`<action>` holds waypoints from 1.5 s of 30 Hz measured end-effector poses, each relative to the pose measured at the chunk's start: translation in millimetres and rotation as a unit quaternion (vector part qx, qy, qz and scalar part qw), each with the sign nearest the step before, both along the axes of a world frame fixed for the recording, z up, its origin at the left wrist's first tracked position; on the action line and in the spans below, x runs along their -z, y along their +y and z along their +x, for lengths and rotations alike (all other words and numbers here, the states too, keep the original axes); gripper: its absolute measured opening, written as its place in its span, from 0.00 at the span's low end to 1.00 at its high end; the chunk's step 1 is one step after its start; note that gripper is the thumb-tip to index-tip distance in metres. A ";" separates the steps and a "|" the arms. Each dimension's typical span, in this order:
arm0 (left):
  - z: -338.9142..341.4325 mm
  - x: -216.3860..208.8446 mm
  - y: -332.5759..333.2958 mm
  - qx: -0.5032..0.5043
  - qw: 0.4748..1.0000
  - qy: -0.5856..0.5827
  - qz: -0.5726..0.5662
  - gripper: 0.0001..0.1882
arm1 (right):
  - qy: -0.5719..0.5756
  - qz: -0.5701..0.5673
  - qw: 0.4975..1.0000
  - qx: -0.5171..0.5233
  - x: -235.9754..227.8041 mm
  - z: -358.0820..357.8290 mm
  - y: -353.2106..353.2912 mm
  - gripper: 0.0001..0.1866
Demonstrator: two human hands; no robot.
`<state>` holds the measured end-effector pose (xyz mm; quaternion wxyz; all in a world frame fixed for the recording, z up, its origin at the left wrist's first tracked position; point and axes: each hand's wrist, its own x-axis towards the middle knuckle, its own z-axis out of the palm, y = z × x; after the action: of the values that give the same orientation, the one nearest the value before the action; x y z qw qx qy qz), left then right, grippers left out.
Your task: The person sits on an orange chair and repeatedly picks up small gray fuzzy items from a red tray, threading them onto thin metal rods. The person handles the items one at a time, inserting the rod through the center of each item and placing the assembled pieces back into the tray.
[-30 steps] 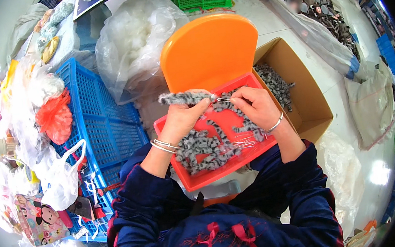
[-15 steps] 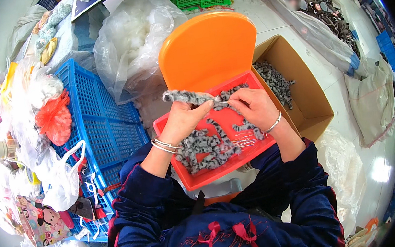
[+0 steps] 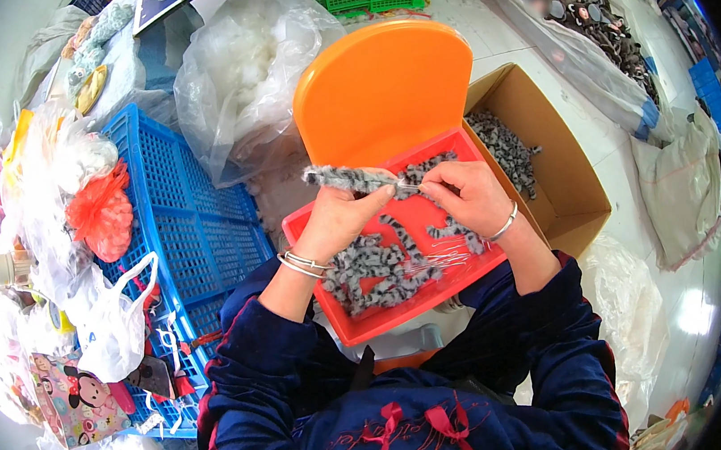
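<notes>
My left hand (image 3: 343, 218) is closed round a grey-and-black striped plush tube (image 3: 332, 177), its furry end sticking out to the left. Close beside it, my right hand (image 3: 468, 198) pinches a thin whitish wire-like piece (image 3: 410, 186) at the tube's right end. Both hands are above a red tray (image 3: 364, 326). In the tray lies a heap of similar striped plush pieces (image 3: 366, 274), with a few more at its far and right sides. Several thin white wires (image 3: 444, 260) rest near its right edge.
An orange chair back (image 3: 380, 88) rises behind the tray. Right of it, a cardboard box (image 3: 565, 164) holds more striped pieces. A blue crate (image 3: 189, 219) stands left, beside plastic bags (image 3: 41, 264). A clear bag of white stuffing (image 3: 248, 77) is at the back.
Both hands stay over the tray with the plush tube, nearly unmoved. The right fingers have shifted slightly at the tube's end, and the whole view has moved a little.
</notes>
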<state>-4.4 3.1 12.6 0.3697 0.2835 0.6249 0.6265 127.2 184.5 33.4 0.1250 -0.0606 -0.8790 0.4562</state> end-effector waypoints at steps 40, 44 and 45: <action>-14.1 -3.9 -8.8 -0.032 0.997 -0.059 -0.024 0.09 | -0.166 -0.283 0.944 -0.027 15.1 4.0 18.1 0.09; 13.1 2.9 1.5 -0.016 0.997 -0.068 -0.020 0.07 | -0.133 -0.311 0.940 -0.050 23.2 -2.9 -4.0 0.09; 18.4 0.1 1.7 -0.033 0.995 -0.085 -0.039 0.08 | -0.136 -0.315 0.938 -0.049 21.2 -3.6 -3.6 0.08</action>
<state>14.0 4.8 12.5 0.4116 0.1941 0.6241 0.6352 123.7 180.9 12.1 -0.0435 -0.1153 -0.7005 0.7029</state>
